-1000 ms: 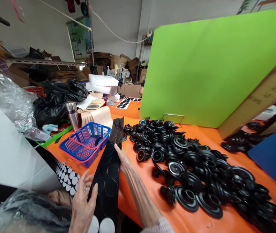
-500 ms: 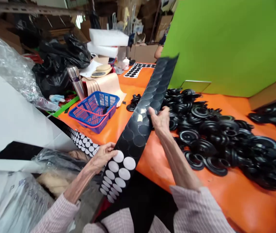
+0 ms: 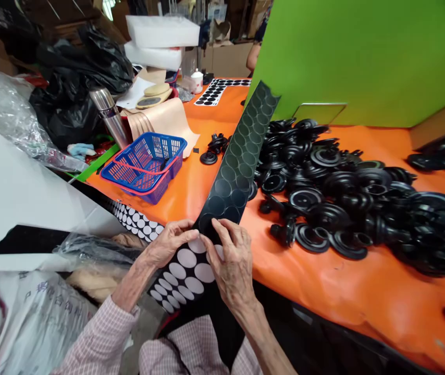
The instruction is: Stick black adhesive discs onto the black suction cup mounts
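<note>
A long black strip of round stickers [image 3: 242, 146] slopes from the far side of the table down to my lap. Its upper part carries glossy black discs in rows; the lower part shows white circles [image 3: 186, 258]. My left hand [image 3: 171, 240] is closed on the strip's left edge, thumb on top. Close beside it, my right hand [image 3: 228, 255] is bent over the strip, thumb and fingers pinching at a black round sticker [image 3: 208, 223] on the border between black discs and white circles. The fingers partly hide that sticker.
Black ribbed round parts [image 3: 332, 192] lie heaped on the orange table [image 3: 304, 307] at right. A blue basket [image 3: 144, 164], a steel flask [image 3: 109, 117] and black bags [image 3: 82, 78] stand at left. A green panel [image 3: 363, 57] rises behind; another person's arm [image 3: 252, 56] shows beside it.
My right hand has left the strip's upper right edge and come down beside my left hand, where its fingertips now pinch. The left hand keeps its hold. The view has shifted slightly.
</note>
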The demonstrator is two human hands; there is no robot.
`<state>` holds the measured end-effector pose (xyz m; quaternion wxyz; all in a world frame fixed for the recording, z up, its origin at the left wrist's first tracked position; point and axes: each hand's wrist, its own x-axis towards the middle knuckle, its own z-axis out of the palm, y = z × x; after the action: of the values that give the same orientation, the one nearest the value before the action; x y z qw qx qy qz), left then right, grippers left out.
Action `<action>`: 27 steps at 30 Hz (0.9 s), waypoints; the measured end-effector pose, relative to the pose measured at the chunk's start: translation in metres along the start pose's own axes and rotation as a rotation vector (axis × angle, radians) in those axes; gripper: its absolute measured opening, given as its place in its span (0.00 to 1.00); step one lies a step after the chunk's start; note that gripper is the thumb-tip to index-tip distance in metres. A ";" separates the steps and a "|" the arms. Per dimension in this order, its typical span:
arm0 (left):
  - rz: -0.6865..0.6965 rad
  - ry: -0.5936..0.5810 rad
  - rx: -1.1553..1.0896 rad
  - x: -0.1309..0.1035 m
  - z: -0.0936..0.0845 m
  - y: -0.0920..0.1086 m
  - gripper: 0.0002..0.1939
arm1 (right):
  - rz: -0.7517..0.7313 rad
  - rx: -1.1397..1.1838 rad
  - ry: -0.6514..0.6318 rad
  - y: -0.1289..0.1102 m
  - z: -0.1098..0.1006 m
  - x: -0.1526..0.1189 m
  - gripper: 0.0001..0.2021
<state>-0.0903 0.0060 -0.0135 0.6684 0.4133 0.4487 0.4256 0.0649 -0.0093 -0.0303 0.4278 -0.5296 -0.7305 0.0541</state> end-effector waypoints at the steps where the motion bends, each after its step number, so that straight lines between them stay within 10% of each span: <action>1: 0.003 -0.017 0.018 0.000 0.001 0.001 0.09 | 0.009 0.008 0.003 0.000 0.000 0.000 0.15; 10: 0.015 0.073 0.231 0.001 -0.009 -0.006 0.13 | 0.011 0.017 0.135 0.009 0.010 0.002 0.11; 16: 0.279 0.610 0.837 -0.009 0.006 0.000 0.15 | 0.049 0.073 0.124 0.012 -0.004 -0.012 0.11; 20: 0.285 0.527 0.874 -0.002 0.015 -0.003 0.09 | 0.017 0.033 0.100 0.017 -0.006 -0.031 0.14; 25: 0.354 0.713 0.976 0.005 0.024 0.002 0.09 | 0.082 0.025 0.152 0.028 -0.005 -0.042 0.14; 27: 0.192 0.480 0.804 0.001 0.036 0.008 0.15 | 0.083 0.056 0.146 0.026 -0.007 -0.043 0.15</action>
<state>-0.0578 0.0033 0.0030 0.2908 0.5688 0.6791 0.3616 0.0921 -0.0359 -0.0639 0.4920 -0.5497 -0.6730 0.0532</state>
